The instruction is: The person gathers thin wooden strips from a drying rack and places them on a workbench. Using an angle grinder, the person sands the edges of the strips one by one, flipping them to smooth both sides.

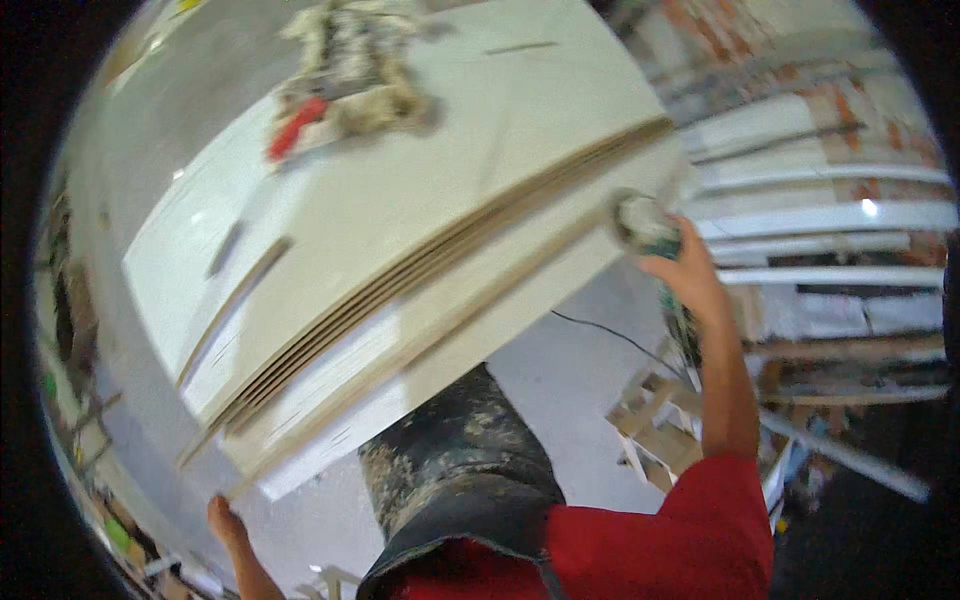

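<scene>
A long thin wooden strip point(420, 350) lies along the near edge of a white board tabletop point(480, 170). At the lower left, my left hand point(226, 520) is closed on the strip's end, just past the table's corner. My right hand point(690, 275) grips a dark green corded power tool with a round head, which looks like an angle grinder point(645, 222). The tool's head is at the strip's right end; blur hides whether they touch. Farther in, several similar strips point(400, 280) lie side by side, parallel to the held one.
At the table's far side lies a crumpled cream cloth point(375, 105) beside a red object point(297, 128). Short strips point(235, 305) rest at the left. A power cord point(620, 335) hangs below the tool, near a wooden frame point(655, 430). Long white lengths point(830, 218) are stacked at right.
</scene>
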Available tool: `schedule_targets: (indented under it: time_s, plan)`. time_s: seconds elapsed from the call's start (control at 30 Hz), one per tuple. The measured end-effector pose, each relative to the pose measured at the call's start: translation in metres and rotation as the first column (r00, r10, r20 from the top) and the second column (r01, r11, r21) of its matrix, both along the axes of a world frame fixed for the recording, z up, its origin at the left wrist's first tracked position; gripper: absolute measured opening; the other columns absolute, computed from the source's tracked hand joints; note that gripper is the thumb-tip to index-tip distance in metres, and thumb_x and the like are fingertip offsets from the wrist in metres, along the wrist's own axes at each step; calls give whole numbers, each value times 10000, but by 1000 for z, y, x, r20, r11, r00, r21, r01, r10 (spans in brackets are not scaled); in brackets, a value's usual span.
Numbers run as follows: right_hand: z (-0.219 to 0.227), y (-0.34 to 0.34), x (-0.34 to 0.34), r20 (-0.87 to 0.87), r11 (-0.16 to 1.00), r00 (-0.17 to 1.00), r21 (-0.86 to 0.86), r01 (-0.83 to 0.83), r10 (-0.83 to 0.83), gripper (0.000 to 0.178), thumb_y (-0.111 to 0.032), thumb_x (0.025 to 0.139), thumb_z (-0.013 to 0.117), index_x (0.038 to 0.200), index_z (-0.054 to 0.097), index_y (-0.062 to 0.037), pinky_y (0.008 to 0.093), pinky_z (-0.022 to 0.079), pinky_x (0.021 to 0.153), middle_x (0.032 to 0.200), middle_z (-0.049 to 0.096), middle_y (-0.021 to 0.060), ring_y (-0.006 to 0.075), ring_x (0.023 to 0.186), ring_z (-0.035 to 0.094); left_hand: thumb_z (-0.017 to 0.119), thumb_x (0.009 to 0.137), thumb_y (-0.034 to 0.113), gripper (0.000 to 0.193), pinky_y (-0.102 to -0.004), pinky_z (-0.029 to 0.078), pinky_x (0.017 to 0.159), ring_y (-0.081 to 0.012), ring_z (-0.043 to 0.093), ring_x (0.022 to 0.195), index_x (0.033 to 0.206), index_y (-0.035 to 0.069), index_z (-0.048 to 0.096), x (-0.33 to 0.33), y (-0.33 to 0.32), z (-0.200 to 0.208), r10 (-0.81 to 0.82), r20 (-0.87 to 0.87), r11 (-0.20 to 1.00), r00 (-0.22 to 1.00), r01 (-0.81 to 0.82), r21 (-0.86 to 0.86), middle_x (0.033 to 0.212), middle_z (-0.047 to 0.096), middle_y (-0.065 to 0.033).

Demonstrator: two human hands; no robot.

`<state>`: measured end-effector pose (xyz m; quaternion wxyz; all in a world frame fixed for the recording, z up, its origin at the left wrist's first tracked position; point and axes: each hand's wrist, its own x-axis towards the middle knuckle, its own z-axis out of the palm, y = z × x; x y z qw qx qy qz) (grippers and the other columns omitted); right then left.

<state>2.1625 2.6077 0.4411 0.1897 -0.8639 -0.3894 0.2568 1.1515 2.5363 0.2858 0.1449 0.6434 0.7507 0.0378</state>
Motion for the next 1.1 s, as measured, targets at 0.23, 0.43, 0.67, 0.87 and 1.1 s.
schedule_targets:
  time_s: [0.23, 0.43, 0.67, 0.87, 1.1]
  plan:
    - [60, -73, -79, -331, 825, 865, 305, 476, -377, 792, -85, 792, 775, 1502, 424, -54, 412, 551, 876, 1233, 620, 153, 293, 1003, 663, 616, 821, 19, 101, -520, 484, 772, -400, 605, 877, 898, 48, 558, 77, 38, 43, -235, -384, 963, 893, 159, -219, 872, 624, -177]
    - [73, -115, -174, -560, 663, 702, 325, 674, -439, 683, -46, 820, 741, 1440, 455, -67, 382, 578, 599, 1074, 644, 122, 257, 749, 683, 775, 776, 166, 205, -474, 529, 732, -354, 657, 826, 836, 73, 602, 111, 58, 84, -425, -119, 904, 897, 413, -114, 864, 661, -133]
    - [56, -146, -237, -618, 631, 669, 336, 699, -413, 642, -64, 807, 762, 1387, 484, -78, 397, 601, 624, 1068, 641, 105, 249, 736, 682, 832, 757, 286, 275, -448, 552, 643, -333, 698, 713, 708, 95, 640, 129, 104, 119, -380, -17, 925, 925, 380, -21, 753, 703, -106]
    - [57, -169, -268, -617, 520, 609, 350, 779, -498, 757, -102, 769, 801, 1435, 446, -44, 440, 603, 619, 1069, 646, 131, 284, 779, 704, 815, 780, 321, 338, -444, 535, 644, -363, 692, 690, 808, 8, 693, 131, 184, 132, -239, 175, 971, 955, 238, 28, 754, 701, -189]
    - [44, -184, -283, -589, 503, 566, 289, 814, -577, 725, -34, 789, 764, 1447, 464, -75, 430, 583, 612, 1125, 663, 123, 295, 817, 703, 763, 796, 323, 373, -448, 505, 625, -298, 648, 616, 771, -39, 677, 161, 298, 96, -128, 276, 989, 953, 101, 111, 672, 653, -200]
